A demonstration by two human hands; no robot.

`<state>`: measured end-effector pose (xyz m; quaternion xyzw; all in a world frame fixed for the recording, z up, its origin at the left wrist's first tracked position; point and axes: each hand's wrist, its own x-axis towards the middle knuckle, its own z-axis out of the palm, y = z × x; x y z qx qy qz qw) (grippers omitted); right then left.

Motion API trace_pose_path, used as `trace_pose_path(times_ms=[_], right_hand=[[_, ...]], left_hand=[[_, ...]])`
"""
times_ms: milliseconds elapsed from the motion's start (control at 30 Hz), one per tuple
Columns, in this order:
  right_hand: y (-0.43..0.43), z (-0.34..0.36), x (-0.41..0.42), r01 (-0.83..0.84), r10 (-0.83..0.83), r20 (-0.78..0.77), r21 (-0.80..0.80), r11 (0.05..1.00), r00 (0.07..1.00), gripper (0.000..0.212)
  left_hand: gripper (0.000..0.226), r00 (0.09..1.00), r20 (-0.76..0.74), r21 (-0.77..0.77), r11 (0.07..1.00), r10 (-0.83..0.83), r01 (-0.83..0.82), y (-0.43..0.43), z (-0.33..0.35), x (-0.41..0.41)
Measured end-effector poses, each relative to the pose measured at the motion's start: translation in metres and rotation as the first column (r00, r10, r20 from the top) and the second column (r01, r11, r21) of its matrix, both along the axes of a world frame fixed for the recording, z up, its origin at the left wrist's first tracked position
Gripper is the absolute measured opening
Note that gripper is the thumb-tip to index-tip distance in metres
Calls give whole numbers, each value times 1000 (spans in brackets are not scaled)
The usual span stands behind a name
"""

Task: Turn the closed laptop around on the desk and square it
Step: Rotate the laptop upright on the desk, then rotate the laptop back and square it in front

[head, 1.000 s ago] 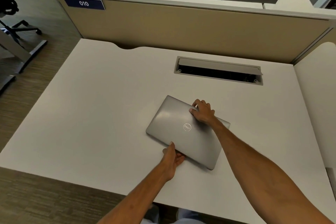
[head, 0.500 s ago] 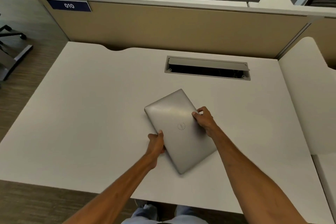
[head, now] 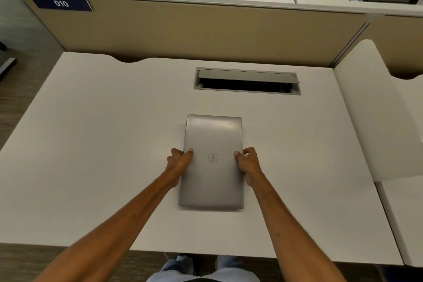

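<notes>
At far left, upper corner: blue sign point(head: 61, 3) with "010" on beige partition point(head: 206, 30). Below, white tabletop point(head: 91, 144), wide and bare on this side. Near middle, left hand point(head: 180, 162) clamped on left long edge of closed laptop point(head: 212, 181), thumb on the lid, other fingers curled around the edge. Laptop silver, flat on tabletop, in the centre, a little nearer to the front edge than to the partition; long sides pointing away from the person, short sides about parallel to the front edge of tabletop. Round logo on lid, turned sideways. Behind laptop, well apart from it, open cable hatch point(head: 247, 81) with grey flap. On the right long edge, right hand point(head: 248, 162) clamped in the same way, thumb on top. Farther right, white side panel point(head: 370, 121).
</notes>
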<state>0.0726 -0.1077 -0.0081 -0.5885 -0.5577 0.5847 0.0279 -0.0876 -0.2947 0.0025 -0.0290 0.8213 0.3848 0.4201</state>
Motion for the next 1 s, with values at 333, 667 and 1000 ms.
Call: trace_pose_path(times_ms=[333, 667, 1000], right_hand=[[-25, -4, 3, -24, 5, 153, 124, 992, 988, 34], [-44, 2, 6, -185, 120, 306, 193, 964, 944, 35], [-42, 1, 14, -285, 202, 348, 207, 936, 916, 40]], left_hand=[[66, 997, -47, -76, 995, -66, 62, 13, 4, -24], [52, 978, -130, -166, 976, -161, 139, 20, 15, -20], [61, 982, -134, -147, 983, -131, 111, 17, 20, -14]])
